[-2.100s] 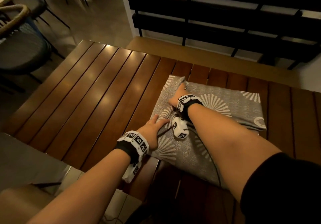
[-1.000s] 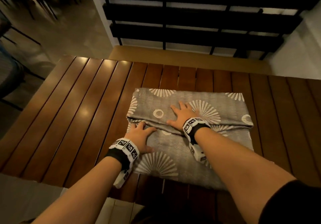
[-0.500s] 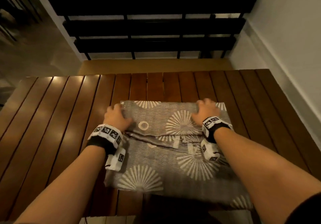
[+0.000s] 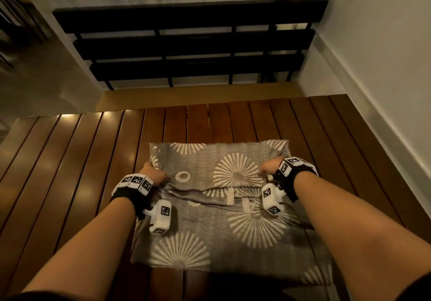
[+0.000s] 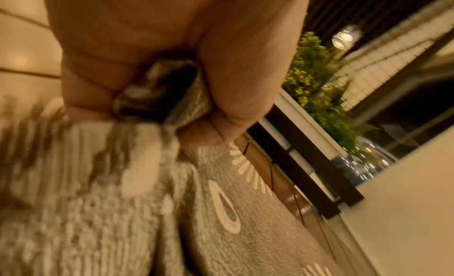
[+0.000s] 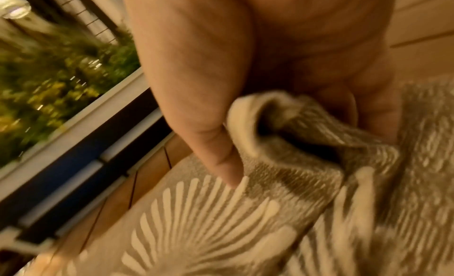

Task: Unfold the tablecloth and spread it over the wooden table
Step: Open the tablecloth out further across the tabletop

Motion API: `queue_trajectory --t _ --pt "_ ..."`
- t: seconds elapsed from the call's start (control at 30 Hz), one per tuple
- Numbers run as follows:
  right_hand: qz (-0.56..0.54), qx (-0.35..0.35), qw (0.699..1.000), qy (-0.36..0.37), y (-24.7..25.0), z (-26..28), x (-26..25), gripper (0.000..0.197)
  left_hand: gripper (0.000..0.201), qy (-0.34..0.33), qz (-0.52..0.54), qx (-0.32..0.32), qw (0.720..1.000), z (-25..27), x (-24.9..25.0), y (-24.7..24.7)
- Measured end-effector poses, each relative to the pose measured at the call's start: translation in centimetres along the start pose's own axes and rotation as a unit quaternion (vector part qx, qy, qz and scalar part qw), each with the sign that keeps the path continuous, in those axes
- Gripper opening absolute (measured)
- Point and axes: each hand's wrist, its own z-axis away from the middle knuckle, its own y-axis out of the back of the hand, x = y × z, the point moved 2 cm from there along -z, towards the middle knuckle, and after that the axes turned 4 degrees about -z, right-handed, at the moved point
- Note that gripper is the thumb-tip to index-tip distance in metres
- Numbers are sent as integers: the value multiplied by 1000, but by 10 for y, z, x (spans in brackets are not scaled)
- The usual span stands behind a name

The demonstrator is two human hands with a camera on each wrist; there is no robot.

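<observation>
A grey tablecloth (image 4: 224, 209) with white sunburst and ring prints lies folded on the slatted wooden table (image 4: 81, 172), near its front edge. My left hand (image 4: 152, 175) grips the upper folded layer at its left side; the left wrist view shows cloth (image 5: 172, 97) bunched between curled fingers and thumb. My right hand (image 4: 270, 167) grips the same layer at its right side, and the right wrist view shows a fold of cloth (image 6: 282, 125) pinched under the thumb. The upper layer's near edge is slightly lifted and creased between the hands.
A dark slatted bench back (image 4: 191, 44) and a tan bench seat (image 4: 200, 97) stand beyond the table's far edge. A white wall (image 4: 384, 67) runs close along the table's right side. Bare slats lie to the left and beyond the cloth.
Both hands went from resting flat near the cloth's middle to its left and right sides and closed on the top layer. The head view swung right and now faces the bench.
</observation>
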Motion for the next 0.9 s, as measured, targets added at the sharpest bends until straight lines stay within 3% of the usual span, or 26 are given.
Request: queue_trajectory --t 0.13,0.27,0.33,0.43,0.5,0.57,0.6,0.63,0.67,0.7,0.73,0.8,0.9 --pt "49 -32 998 34 -9 0 -11 34 22 1 7 -78 997 -7 -5 -18" --pt "-13 -48 998 45 -20 -15 -21 22 67 3 8 -149 989 -6 5 -36" --pt "-2 -60 997 48 -22 -19 -22 26 50 -11 -24 -129 991 8 13 -35" --pt "19 -101 992 77 -15 -20 -22 35 15 -2 32 -152 988 19 24 -33" --pt "-28 -104 989 98 4 -24 -24 30 9 -2 31 -167 985 20 31 -20" --pt "-159 -84 977 113 27 -27 -35 18 8 -9 103 -199 974 19 46 0" --pt "-297 -97 942 123 39 -29 -44 19 18 -11 203 -212 956 17 56 11" --pt "-449 -124 873 143 48 -31 -54 22 33 -27 340 -215 915 15 66 21" --pt "-583 -158 779 167 59 -34 -63 39 47 -61 476 -207 852 7 77 32" --pt "-656 -177 710 186 68 -36 -69 62 63 -100 558 -197 800 3 86 42" --pt "-685 -179 675 208 75 -35 -74 80 79 -133 594 -187 771 -3 93 49" --pt "-661 -172 697 220 78 -34 -77 87 93 -173 588 -176 771 -2 101 53" --pt "-524 -139 820 181 57 -42 -68 64 87 -177 486 -181 837 -5 91 36"
